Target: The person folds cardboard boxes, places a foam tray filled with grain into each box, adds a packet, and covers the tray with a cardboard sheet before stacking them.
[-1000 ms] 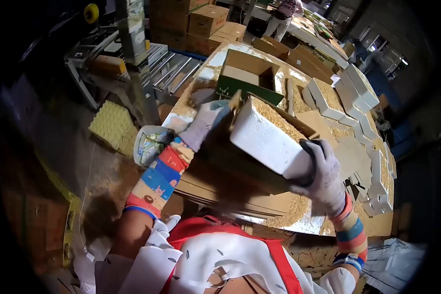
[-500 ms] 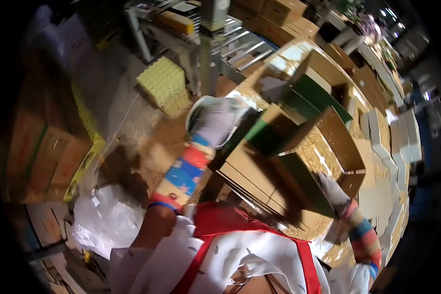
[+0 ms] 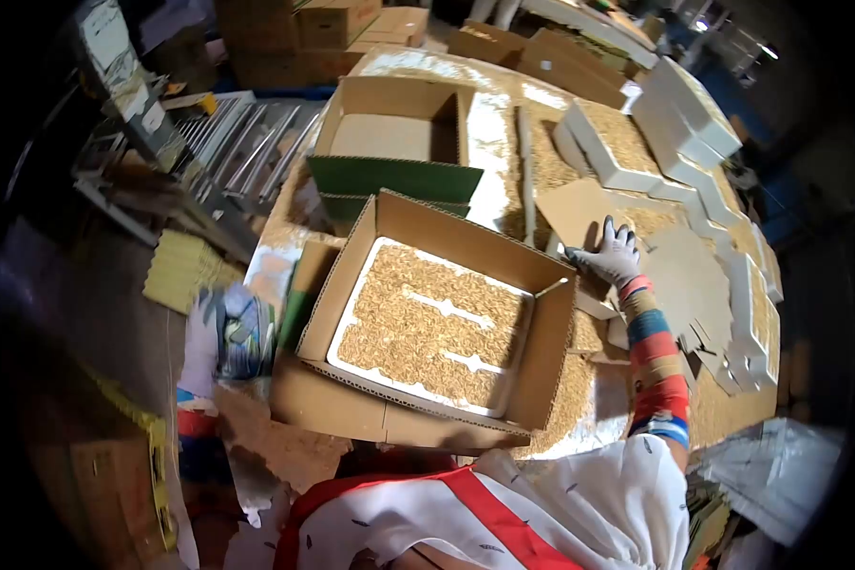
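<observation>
My right hand [image 3: 614,255], in a pale glove, is open with fingers spread over a brown cardboard piece [image 3: 575,211] on the table. At the left, my gloved left hand [image 3: 198,344] is beside a container of colourful, plastic-looking packets [image 3: 244,334]; its fingers are smeared and partly hidden, so I cannot tell what it holds. Between my hands sits an open cardboard box [image 3: 465,233], tilted in view. Inside it lies a white tray [image 3: 347,328] filled with golden-brown shavings [image 3: 399,332], with two white bars showing through. Another open, green-sided box [image 3: 394,176] stands behind it.
White foam trays of shavings [image 3: 617,142] line the table's right side near flat grey cardboard [image 3: 689,280]. A roller conveyor [image 3: 252,142] and yellow egg-crate-like stack [image 3: 185,271] stand left. Brown cartons [image 3: 337,24] are stacked behind; clear plastic [image 3: 774,475] hangs at the lower right.
My view has swung to the right. My right hand has left the side of the box and spread over the cardboard. My left hand remains by the container of packets.
</observation>
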The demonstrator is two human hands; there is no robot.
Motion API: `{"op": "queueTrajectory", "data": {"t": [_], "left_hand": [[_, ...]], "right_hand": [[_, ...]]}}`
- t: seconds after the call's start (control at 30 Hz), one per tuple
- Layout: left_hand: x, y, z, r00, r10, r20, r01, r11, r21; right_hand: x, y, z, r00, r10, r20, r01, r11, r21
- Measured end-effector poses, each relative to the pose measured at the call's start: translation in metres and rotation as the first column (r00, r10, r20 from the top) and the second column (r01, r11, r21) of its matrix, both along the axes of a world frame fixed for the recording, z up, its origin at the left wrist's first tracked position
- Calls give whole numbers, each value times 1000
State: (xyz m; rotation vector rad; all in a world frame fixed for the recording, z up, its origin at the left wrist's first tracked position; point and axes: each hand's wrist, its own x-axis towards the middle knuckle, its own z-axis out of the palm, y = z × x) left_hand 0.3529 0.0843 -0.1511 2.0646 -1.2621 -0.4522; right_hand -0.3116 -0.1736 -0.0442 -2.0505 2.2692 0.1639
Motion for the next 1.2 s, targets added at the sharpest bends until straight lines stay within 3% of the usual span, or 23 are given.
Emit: {"op": "queueTrajectory", "data": {"t": [0.03, 0.07, 0.1, 0.17, 0.23, 0.3, 0.37, 0.4, 0.43, 0.5, 0.57, 0.6, 0.67, 0.7, 0.77, 0.8, 0.83, 0.87, 0.9, 0.97, 1.03, 1.1, 1.2], "left_hand": [[-31, -9, 48, 993, -34, 111, 46, 994, -101], [-80, -26, 102, 995, -17, -100, -16, 946, -323], [-118, -32, 159, 980, -115, -165, 75, 971, -227], [-231, -51, 236, 840, -540, -47, 473, 772, -424], [-248, -59, 230, 388, -692, 609, 812, 569, 130], [-247, -69, 223, 453, -676, 581, 738, 650, 182], [-226, -79, 210, 746, -579, 329, 623, 781, -41], [-219, -81, 194, 828, -559, 38, 558, 816, -153], [-217, -78, 166, 750, -565, -345, 517, 825, -227], [-217, -71, 125, 244, -492, -836, 360, 846, -392], [-224, -63, 114, -584, -516, -626, 209, 650, -731], [-225, -60, 108, -771, -444, -457, 147, 573, -806], [-216, -56, 94, -470, -555, -686, 287, 640, -713], [-199, -66, 60, 25, -691, -723, 367, 679, -636], [-188, -67, 58, 394, -640, -660, 420, 764, -491], [-187, -63, 90, 276, -600, -751, 453, 770, -449], [-194, -64, 90, 161, -506, -847, 447, 803, -395], [-202, -64, 90, 51, -388, -920, 438, 837, -329], [-216, -74, 74, -59, -235, -970, 409, 881, -239], [-217, -79, 69, 264, -317, -911, 585, 804, -110], [-224, -88, 41, 295, -297, -908, 575, 815, -80], [-233, -78, 76, 409, -249, -878, 545, 838, 16], [-239, -61, 118, 131, -446, -886, 503, 800, -328]], "right_hand": [[16, 1, -21, 1000, -29, 7, 29, 1000, -2], [41, 5, -31, 998, -28, -51, 27, 999, -21], [59, 11, -38, 994, -33, -107, 28, 999, -40], [51, 1, -54, 977, 131, -167, -139, 990, -37], [18, -9, -49, 936, 330, -119, -338, 940, -48], [28, 16, 29, 955, 294, 49, -262, 906, -333], [66, 69, 107, 923, 385, -3, -308, 733, -607], [99, 103, 140, 873, 486, -41, -421, 708, -567], [133, 136, 156, 812, 580, -71, -527, 674, -518], [185, 190, 142, 648, 756, -95, -759, 629, -169], [208, 211, 92, 440, 898, 3, -897, 439, 54], [214, 214, 76, 397, 912, 103, -916, 386, 107], [216, 219, 80, 364, 879, 308, -930, 360, 72], [200, 205, 72, 134, 921, 366, -980, 177, -86], [160, 202, 108, 101, 838, 536, -821, 374, -430], [139, 208, 125, 267, 783, 562, -619, 586, -522], [108, 214, 114, 230, 361, 904, -382, 888, -257], [74, 222, 88, 50, -138, 989, -176, 974, 145], [53, 229, 67, -230, -551, 802, -55, 830, 555], [81, 236, 37, -164, -335, 928, -132, 940, 316], [99, 224, 2, 238, -282, 930, -98, 945, 311], [113, 218, -27, 412, -139, 900, 2, 988, 152], [98, 236, -7, 66, -131, 989, -3, 991, 132]]}}
